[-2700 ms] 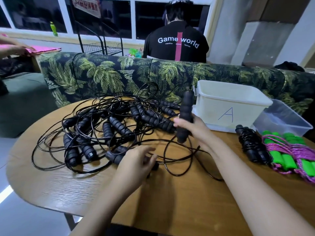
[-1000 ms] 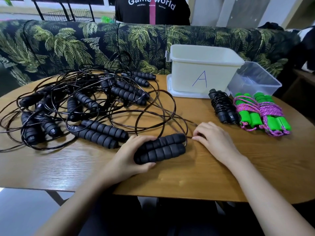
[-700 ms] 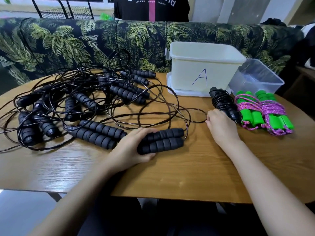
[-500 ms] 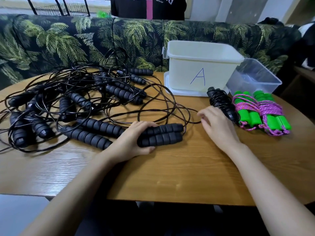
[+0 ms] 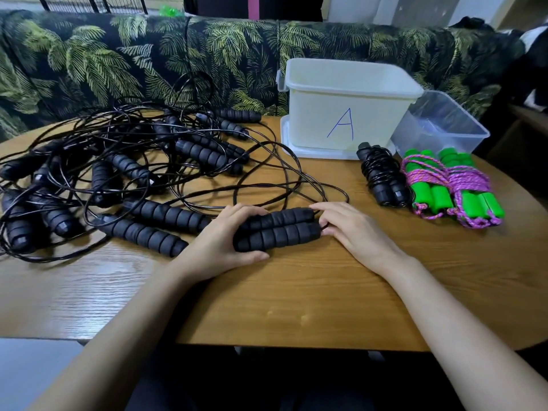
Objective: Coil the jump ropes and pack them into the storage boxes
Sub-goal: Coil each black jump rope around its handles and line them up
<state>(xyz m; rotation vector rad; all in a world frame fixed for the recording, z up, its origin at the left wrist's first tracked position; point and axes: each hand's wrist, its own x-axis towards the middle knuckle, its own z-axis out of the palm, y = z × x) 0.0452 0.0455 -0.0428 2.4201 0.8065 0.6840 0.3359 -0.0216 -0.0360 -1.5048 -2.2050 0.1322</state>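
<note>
Two black handles (image 5: 278, 229) lie side by side on the table (image 5: 296, 292), near the middle. The left hand (image 5: 219, 247) grips their left ends, thumb on the near side. The right hand (image 5: 353, 232) has bent fingertips touching the right ends – whether they pinch anything cannot be told. A white box (image 5: 341, 114) and a clear box (image 5: 439, 126) stand far right, the tangled ropes (image 5: 133, 173) left

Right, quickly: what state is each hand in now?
Left hand: closed around the paired black handles.
Right hand: fingertips at the handle ends; grip cannot be told.
</note>
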